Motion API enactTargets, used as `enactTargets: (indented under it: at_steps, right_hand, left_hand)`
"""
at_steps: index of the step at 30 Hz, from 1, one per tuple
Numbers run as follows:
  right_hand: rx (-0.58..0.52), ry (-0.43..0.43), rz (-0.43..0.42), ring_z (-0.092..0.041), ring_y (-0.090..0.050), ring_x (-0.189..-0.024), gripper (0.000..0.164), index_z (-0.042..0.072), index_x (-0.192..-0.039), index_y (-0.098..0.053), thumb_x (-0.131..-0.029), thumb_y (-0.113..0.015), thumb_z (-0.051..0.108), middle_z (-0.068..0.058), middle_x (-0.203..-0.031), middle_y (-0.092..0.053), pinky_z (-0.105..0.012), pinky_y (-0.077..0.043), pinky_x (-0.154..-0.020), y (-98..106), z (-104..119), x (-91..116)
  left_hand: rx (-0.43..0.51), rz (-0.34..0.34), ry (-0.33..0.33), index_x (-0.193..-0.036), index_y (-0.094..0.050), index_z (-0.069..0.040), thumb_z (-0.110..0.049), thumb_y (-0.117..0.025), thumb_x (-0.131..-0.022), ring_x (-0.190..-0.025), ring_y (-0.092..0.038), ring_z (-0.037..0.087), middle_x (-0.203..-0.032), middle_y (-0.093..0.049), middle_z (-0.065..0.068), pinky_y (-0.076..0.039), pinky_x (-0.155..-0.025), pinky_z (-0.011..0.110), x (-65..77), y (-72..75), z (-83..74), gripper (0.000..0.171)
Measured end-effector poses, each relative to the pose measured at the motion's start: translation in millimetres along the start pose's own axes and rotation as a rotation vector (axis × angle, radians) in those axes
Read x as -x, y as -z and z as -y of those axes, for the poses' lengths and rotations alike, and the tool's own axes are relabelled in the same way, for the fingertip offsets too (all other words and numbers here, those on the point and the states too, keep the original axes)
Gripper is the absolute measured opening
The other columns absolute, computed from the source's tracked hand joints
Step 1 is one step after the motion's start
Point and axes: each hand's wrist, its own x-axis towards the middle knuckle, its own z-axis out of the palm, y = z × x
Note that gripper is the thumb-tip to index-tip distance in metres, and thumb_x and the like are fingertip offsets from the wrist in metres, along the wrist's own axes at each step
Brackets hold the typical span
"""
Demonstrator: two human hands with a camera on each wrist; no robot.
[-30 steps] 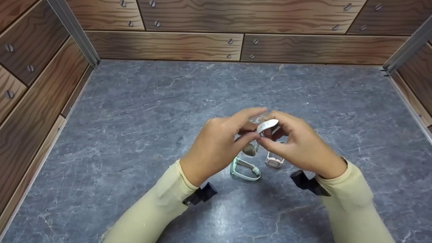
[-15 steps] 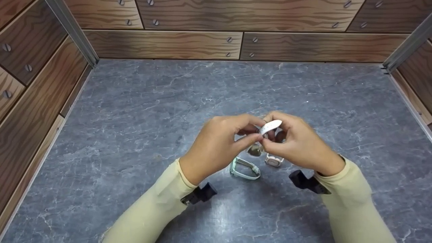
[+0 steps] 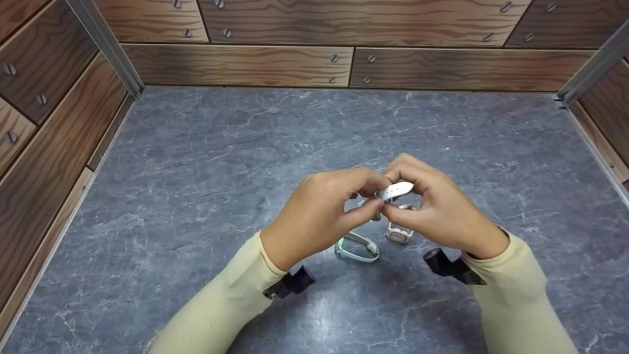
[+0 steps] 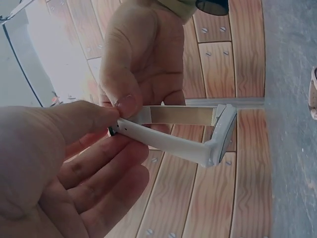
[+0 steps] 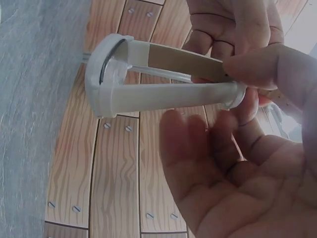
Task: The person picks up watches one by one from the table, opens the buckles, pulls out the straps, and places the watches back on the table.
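A white wristwatch (image 4: 225, 134) is held off the table between both hands, its case hanging below and its strap forming a loop. My left hand (image 3: 319, 214) pinches the strap between thumb and fingers near the buckle. My right hand (image 3: 437, 211) pinches the same spot from the other side, thumb against the strap, other fingers loosely bent in the right wrist view. The pointed strap tip (image 3: 399, 190), with small holes, sticks out between the hands. Fingertips hide most of the buckle. In the head view the case is largely hidden behind my left thumb.
On the grey marbled table (image 3: 221, 157), a mint-green watch (image 3: 358, 256) lies on its side, strap looped, below the hands. Beside it is a pale pink and white watch (image 3: 399, 236), partly covered by my right hand. Wood-patterned panels (image 3: 236, 66) wall in the table.
The strap tip has shifted slightly right and down between the hands. My left index finger has come down from a raised position onto the strap. The two watches on the table stay put.
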Motion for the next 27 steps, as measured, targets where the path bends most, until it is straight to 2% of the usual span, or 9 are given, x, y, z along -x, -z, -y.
enactTargets:
  at_steps: [3,7,12,15,22,27]
  right_hand:
    - [-0.001,0.024,0.006,-0.019,-0.062,-0.092,0.025,0.014,-0.094,-0.070,-0.086,-0.076,-0.009,0.002,-0.100,-0.066,-0.024,-0.056,-0.076,-0.3,0.5,0.3]
    - [0.013,0.030,0.020,-0.017,-0.064,-0.091,0.019,0.014,-0.095,-0.070,-0.088,-0.080,-0.001,0.002,-0.098,-0.068,-0.025,-0.056,-0.077,-1.1,1.6,-0.1]
    - [0.013,0.015,0.029,-0.018,-0.063,-0.083,0.014,0.013,-0.094,-0.067,-0.093,-0.076,0.002,0.001,-0.096,-0.066,-0.027,-0.056,-0.071,-1.2,2.2,-0.2]
    - [0.017,0.002,0.033,-0.019,-0.062,-0.083,0.015,0.013,-0.092,-0.066,-0.093,-0.075,0.002,0.001,-0.096,-0.065,-0.027,-0.056,-0.070,-0.9,2.6,-0.2]
    - [-0.009,-0.025,0.031,-0.020,-0.062,-0.080,0.014,0.013,-0.093,-0.064,-0.094,-0.076,0.005,-0.002,-0.093,-0.064,-0.028,-0.054,-0.071,1.0,2.8,-0.4]
    - [-0.036,-0.080,0.046,-0.021,-0.068,-0.087,0.013,0.011,-0.097,-0.067,-0.092,-0.078,0.005,-0.004,-0.098,-0.067,-0.028,-0.057,-0.078,3.4,3.3,-0.2]
  left_hand:
    - [0.001,0.000,0.015,-0.108,-0.073,-0.010,-0.011,-0.072,-0.096,-0.090,-0.071,0.006,-0.103,-0.076,-0.003,-0.056,-0.079,0.019,0.2,0.4,-1.3,0.012]
    - [0.011,0.021,0.043,-0.107,-0.072,-0.010,-0.014,-0.072,-0.098,-0.090,-0.072,0.006,-0.103,-0.076,-0.003,-0.057,-0.078,0.021,0.1,2.3,-2.6,0.010]
    - [0.034,0.040,0.077,-0.107,-0.068,-0.007,-0.008,-0.066,-0.096,-0.088,-0.072,0.007,-0.101,-0.076,-0.001,-0.057,-0.078,0.017,-1.1,3.0,-3.1,0.011]
    - [0.048,0.043,0.087,-0.106,-0.067,-0.008,-0.007,-0.064,-0.094,-0.087,-0.071,0.006,-0.100,-0.076,-0.002,-0.056,-0.077,0.015,-1.7,3.0,-3.1,0.012]
    - [0.129,0.072,0.090,-0.113,-0.065,-0.008,-0.011,-0.062,-0.103,-0.090,-0.071,0.004,-0.103,-0.075,-0.003,-0.055,-0.079,0.016,-1.5,5.4,0.1,0.011]
    - [0.063,0.070,0.060,-0.116,-0.067,-0.009,-0.014,-0.062,-0.105,-0.085,-0.066,0.004,-0.107,-0.075,-0.002,-0.053,-0.076,0.018,-0.6,6.3,1.1,0.013]
